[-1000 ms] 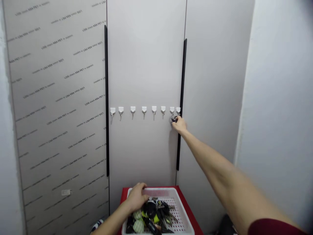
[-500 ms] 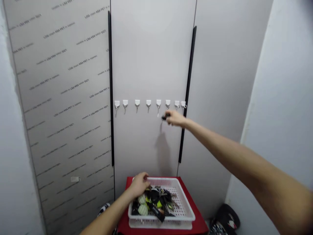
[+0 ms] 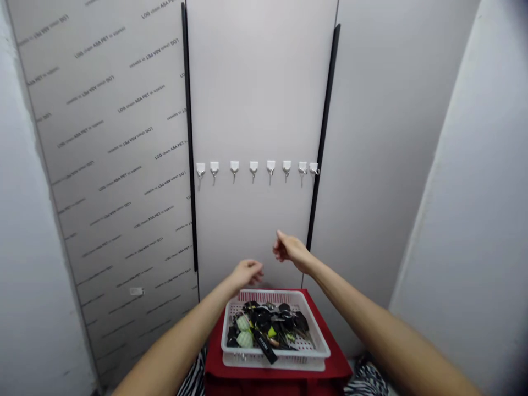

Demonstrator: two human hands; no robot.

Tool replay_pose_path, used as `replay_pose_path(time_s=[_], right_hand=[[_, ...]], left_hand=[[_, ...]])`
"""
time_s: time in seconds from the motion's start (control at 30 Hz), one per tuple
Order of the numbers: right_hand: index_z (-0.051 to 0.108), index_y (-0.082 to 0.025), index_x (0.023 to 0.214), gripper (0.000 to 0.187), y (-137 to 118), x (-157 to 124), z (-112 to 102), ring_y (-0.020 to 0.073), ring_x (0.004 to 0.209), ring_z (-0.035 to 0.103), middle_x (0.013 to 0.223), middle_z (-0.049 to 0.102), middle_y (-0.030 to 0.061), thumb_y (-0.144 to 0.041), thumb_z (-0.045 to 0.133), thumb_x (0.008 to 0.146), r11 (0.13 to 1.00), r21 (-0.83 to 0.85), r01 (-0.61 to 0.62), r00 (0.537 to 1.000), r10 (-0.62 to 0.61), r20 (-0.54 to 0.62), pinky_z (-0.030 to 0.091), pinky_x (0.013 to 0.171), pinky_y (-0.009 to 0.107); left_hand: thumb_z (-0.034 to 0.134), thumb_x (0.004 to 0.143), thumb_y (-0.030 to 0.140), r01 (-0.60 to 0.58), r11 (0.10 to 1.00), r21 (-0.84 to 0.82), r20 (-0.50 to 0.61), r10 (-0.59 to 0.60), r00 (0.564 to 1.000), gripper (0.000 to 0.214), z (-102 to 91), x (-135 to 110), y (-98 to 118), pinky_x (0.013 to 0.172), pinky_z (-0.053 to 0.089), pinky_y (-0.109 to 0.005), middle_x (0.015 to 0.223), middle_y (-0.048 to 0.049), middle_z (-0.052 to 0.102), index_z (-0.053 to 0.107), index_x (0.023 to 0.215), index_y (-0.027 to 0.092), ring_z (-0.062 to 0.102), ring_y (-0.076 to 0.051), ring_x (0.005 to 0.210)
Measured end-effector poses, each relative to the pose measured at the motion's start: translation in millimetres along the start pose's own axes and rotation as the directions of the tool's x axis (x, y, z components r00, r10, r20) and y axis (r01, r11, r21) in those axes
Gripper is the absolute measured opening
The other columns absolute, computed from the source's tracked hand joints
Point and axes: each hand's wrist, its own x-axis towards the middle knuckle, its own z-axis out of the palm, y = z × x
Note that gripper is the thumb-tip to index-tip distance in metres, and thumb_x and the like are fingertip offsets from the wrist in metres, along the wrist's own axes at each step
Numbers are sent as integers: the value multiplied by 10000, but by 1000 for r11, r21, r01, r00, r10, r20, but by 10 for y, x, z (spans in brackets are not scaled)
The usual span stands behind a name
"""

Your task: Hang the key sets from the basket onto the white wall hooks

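Observation:
Both hands hover above a white plastic basket point(image 3: 317, 346) filled with several keys and key fobs point(image 3: 264, 327), mostly black with some green and yellow tags. My left hand point(image 3: 247, 271) is just over the basket's far left rim, fingers loosely apart and holding nothing I can see. My right hand point(image 3: 290, 249) is a little higher and to the right, close to the cabinet door, fingers spread with nothing visible in them. A row of several white adhesive hooks point(image 3: 253, 166) runs across the door above, all bare.
The basket rests on a red stand point(image 3: 214, 363) against a grey cabinet door point(image 3: 256, 82) with black vertical handles point(image 3: 324, 137). A film-covered panel point(image 3: 107, 137) is on the left and a white wall point(image 3: 474, 220) on the right. Striped fabric point(image 3: 363, 379) lies on the floor.
My right hand came down from the hooks, where it held a dark key, to just above the basket; the key no longer shows. My left hand lifted off the basket rim.

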Motion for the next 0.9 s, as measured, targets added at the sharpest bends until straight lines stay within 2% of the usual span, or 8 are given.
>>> replay_pose_path(time_s=[0.07, 0.17, 0.23, 0.3, 0.53, 0.73, 0.83, 0.9], right_hand=[[325, -162, 468, 421, -209, 66, 85, 47, 318, 320, 389, 354, -43, -527, 253, 666, 976, 213, 48, 999, -44, -23, 264, 362, 190], [251, -170, 425, 469, -422, 107, 216, 38, 277, 226, 327, 257, -63, -558, 175, 676, 927, 367, 80, 996, -92, 14, 209, 328, 182], [231, -171, 413, 492, -497, 118, 272, 37, 267, 197, 310, 224, -66, -579, 135, 671, 913, 401, 81, 994, -104, 36, 182, 316, 177], [222, -169, 408, 509, -525, 123, 298, 34, 261, 182, 302, 213, -68, -596, 111, 662, 909, 409, 72, 994, -99, 45, 169, 311, 171], [223, -160, 391, 509, -478, 103, 292, 25, 251, 167, 287, 208, -71, -581, 161, 670, 906, 419, 65, 993, -99, 59, 152, 305, 163], [225, -163, 387, 507, -466, 54, 340, 26, 254, 162, 295, 194, -73, -564, 131, 684, 917, 393, 62, 994, -92, 58, 155, 311, 168], [226, -166, 390, 513, -236, -60, 377, 33, 264, 185, 309, 209, -67, -560, 80, 685, 959, 275, 69, 996, -84, 43, 193, 328, 182], [262, -165, 387, 514, 58, -197, 396, 44, 283, 240, 318, 256, -52, -546, 97, 690, 997, 45, 62, 998, -63, 23, 231, 356, 198]], left_hand=[[275, 682, 460, -32, 987, -158, 59, 42, 997, 389, -57, -8, 379, 390, 251, -153, 491, 13, 470, 425, 591, 113, 405, -33, 387], [159, 690, 523, -72, 958, -279, 96, 102, 990, 472, -130, -46, 836, 354, 173, -147, 349, 49, 334, 319, 468, 138, 290, -12, 300], [123, 687, 542, -81, 955, -284, 110, 117, 987, 492, -156, -72, 993, 351, 146, -148, 315, 55, 277, 277, 437, 146, 238, -7, 283], [101, 679, 558, -80, 959, -272, 123, 117, 986, 508, -167, -86, 1037, 349, 131, -149, 298, 58, 244, 260, 421, 151, 198, -4, 273], [175, 645, 592, -85, 925, -370, 178, 160, 971, 511, -163, -63, 921, 327, 84, -158, 283, 55, 238, 259, 401, 151, 168, -17, 265], [184, 646, 584, -56, 920, -387, 207, 146, 967, 513, -164, -86, 883, 328, 80, -163, 276, 51, 256, 275, 389, 150, 166, -19, 250], [153, 629, 604, -37, 937, -348, 155, 97, 983, 527, -143, -116, 595, 334, 131, -161, 292, 48, 291, 305, 409, 150, 231, -30, 263], [100, 625, 608, 14, 969, -246, 63, 1, 998, 551, -110, -164, 255, 355, 198, -169, 330, 35, 345, 342, 439, 150, 306, -47, 299]])
